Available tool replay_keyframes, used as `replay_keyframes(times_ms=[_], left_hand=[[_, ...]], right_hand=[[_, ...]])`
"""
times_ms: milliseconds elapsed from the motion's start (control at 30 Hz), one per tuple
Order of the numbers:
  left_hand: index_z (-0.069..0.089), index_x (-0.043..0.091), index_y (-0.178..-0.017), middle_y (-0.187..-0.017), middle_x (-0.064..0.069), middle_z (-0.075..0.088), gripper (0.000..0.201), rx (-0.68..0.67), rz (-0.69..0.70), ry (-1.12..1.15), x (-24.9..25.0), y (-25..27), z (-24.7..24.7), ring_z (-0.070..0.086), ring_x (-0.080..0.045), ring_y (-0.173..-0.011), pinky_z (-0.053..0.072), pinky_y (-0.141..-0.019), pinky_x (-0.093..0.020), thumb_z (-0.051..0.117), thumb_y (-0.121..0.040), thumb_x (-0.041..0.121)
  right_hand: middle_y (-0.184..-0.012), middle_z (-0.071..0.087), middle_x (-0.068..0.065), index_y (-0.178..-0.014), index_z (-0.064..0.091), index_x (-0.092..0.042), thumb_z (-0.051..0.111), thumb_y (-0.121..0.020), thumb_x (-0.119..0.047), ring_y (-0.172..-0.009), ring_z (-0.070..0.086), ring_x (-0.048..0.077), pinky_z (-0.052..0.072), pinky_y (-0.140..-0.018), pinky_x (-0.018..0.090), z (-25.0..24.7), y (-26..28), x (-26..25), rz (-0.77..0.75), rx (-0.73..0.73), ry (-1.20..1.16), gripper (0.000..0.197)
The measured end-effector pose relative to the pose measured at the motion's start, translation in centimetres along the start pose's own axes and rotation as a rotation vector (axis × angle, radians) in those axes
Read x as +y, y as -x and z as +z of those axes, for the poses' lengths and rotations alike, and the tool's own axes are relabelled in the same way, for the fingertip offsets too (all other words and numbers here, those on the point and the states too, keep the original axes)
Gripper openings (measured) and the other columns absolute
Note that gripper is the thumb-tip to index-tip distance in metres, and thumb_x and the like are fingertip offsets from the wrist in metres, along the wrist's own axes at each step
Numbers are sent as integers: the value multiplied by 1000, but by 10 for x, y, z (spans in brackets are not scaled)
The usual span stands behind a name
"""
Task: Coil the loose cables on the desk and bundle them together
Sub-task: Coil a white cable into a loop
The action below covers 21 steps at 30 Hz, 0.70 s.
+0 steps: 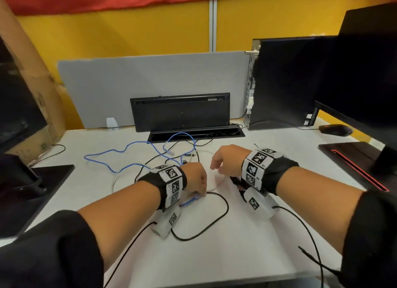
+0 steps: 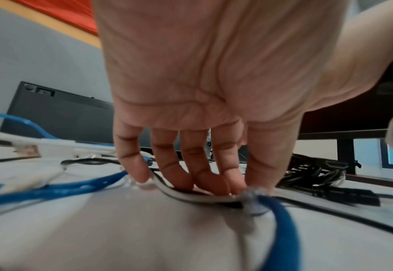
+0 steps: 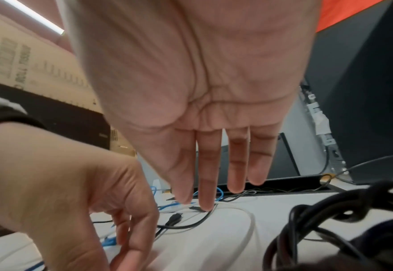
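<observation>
Loose cables lie tangled on the white desk [image 1: 214, 255]. A blue cable [image 1: 129, 147] [image 2: 51, 190] [image 3: 167, 207] snakes across the middle, and its clear plug end [image 2: 253, 198] lies under my left hand. With curled fingers and thumb, my left hand [image 1: 194, 178] [image 2: 213, 183] [image 3: 74, 201] pinches a white cable [image 1: 217, 184] [image 2: 190, 196] [image 3: 248, 216] down at the desk. My right hand [image 1: 223, 161] [image 3: 209, 192] hovers just to the right with straight fingers and holds nothing. A coiled black cable bundle [image 1: 238, 184] [image 2: 313, 174] [image 3: 329, 229] lies under my right wrist. A thin black cable [image 1: 223, 212] loops near the front.
A black keyboard [image 1: 180, 111] leans on the grey divider behind a cable slot [image 1: 195, 135]. A PC tower [image 1: 285, 81], mouse [image 1: 335, 129] and monitor [image 1: 365, 72] stand at the right. A cardboard box [image 1: 32, 94] and a monitor base [image 1: 32, 193] are at the left.
</observation>
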<state>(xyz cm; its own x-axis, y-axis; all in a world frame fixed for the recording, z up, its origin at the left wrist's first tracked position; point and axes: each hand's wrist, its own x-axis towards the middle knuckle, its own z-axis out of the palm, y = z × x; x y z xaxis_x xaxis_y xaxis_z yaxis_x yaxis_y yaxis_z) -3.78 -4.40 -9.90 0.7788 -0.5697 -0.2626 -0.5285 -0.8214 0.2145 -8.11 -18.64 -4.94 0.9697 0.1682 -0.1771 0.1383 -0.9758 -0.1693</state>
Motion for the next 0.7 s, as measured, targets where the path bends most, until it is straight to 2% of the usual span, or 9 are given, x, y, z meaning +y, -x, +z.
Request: replay_keyframes(times_ms=[67,133,233,300,333,433,533,600,700], left_hand=[[71,9,-94,-98,-7,72,18,-3,0,6,-1,2,4,63,-20,-91,53,-84,-33,72,-80,20],[69,8,-92,-96,-8,69,16,18,15,26,-1,3,5,61,-21,-88,53,-82,-34,68,-82,20],[59,16,-86,-89,-2,60,2,153,59,106,-4,8,-1,52,-17,-83,43,-73,-27,60,-87,17],[58,18,-86,-85,-1,64,5,259,68,264,-11,10,-11,56,-16,-81,46,-75,-28,57,-89,15],[59,18,-86,-82,-1,66,7,306,74,360,-14,12,-18,59,-15,-76,49,-75,-30,56,-90,14],[60,19,-86,-70,1,59,12,470,114,515,-23,18,-44,54,-14,-62,48,-63,-29,54,-94,13],[62,19,-85,-71,-1,55,12,626,151,524,-31,22,-75,45,-12,-61,41,-60,-26,56,-95,18],[65,21,-84,-72,-2,56,12,679,174,486,-36,26,-92,46,-11,-63,41,-62,-25,59,-94,25],[65,21,-80,-66,1,54,15,728,200,420,-41,29,-111,45,-11,-59,41,-62,-26,62,-92,28]], right_hand=[[-130,60,-1,-126,64,-20,64,-91,-18,-117,57,20,43,-91,25,6,-7,-7,-9,-92,77,34],[-125,64,1,-125,65,-19,67,-90,-27,-112,60,21,44,-87,25,14,-12,-12,-8,-166,155,37],[-105,71,7,-109,71,-13,62,-92,-26,-92,63,23,49,-80,27,22,-19,-13,-21,-146,161,23],[-91,71,4,-89,71,-15,58,-93,-24,-84,62,21,46,-74,26,15,-23,-8,-34,-72,31,16],[-87,70,3,-85,71,-17,56,-94,-25,-82,62,19,45,-71,27,9,-24,-5,-53,-17,-37,18],[-83,63,0,-85,66,-19,53,-97,-34,-79,58,18,46,-71,31,-21,-25,-2,-155,165,-147,23],[-79,62,-4,-84,63,-30,51,-98,-35,-77,59,16,49,-73,34,-50,-22,1,-221,344,-203,18],[-76,62,-8,-83,63,-35,52,-97,-35,-72,58,12,48,-68,31,-66,-18,4,-242,426,-203,18],[-68,58,-11,-87,65,-37,51,-98,-37,-64,53,8,39,-58,26,-82,-13,9,-252,494,-142,18]])
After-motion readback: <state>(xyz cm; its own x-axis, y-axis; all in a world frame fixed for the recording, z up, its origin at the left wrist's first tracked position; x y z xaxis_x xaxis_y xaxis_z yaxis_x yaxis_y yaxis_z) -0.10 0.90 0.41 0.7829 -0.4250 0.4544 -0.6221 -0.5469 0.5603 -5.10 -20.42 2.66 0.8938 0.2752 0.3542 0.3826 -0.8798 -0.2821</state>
